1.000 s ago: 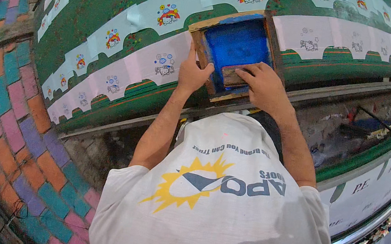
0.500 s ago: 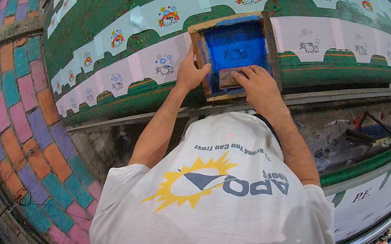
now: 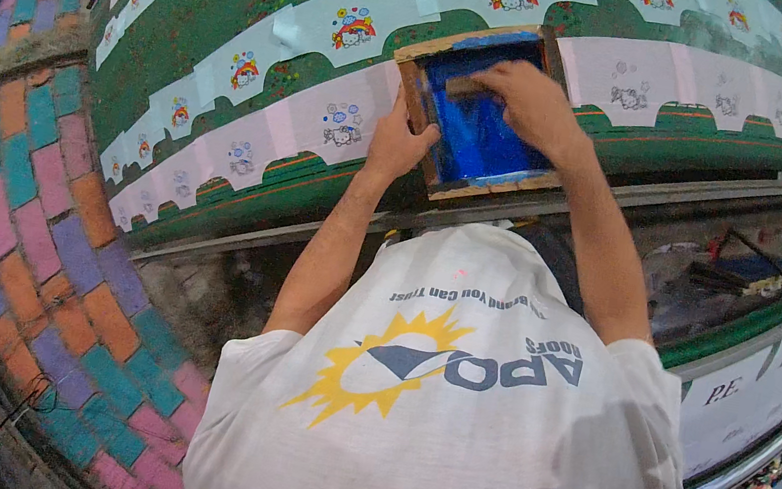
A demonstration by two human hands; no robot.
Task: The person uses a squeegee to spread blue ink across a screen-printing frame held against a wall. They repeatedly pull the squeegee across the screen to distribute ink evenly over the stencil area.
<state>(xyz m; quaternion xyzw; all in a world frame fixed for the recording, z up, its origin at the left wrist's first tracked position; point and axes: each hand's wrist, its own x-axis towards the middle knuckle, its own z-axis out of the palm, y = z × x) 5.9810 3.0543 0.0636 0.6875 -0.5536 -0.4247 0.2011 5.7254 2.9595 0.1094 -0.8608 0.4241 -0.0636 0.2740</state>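
A wooden screen-printing frame (image 3: pixel 490 188) lies over the row of pale pink cut pieces, its mesh (image 3: pixel 482 147) covered in wet blue ink. My left hand (image 3: pixel 397 147) is closed on the frame's left side, the thumb over the near part of the wood. Inside the frame, toward its far end, my right hand (image 3: pixel 531 107) grips a wooden squeegee (image 3: pixel 465 87) from above. The squeegee's right part is hidden under my fingers. Whatever piece lies beneath the screen is covered.
Pink pieces (image 3: pixel 271 135) with blue and black line prints run along the green table (image 3: pixel 244 10). Beyond them are light blue pieces (image 3: pixel 311 35) with colourful prints. A metal rail (image 3: pixel 661 196) edges the table. Painted bricks (image 3: pixel 39 232) lie left; another table with white sheets (image 3: pixel 742 398) stands right.
My right hand and the squeegee have gone from the near end of the screen to its far end. My left hand keeps its hold on the frame. The whole view has shifted slightly.
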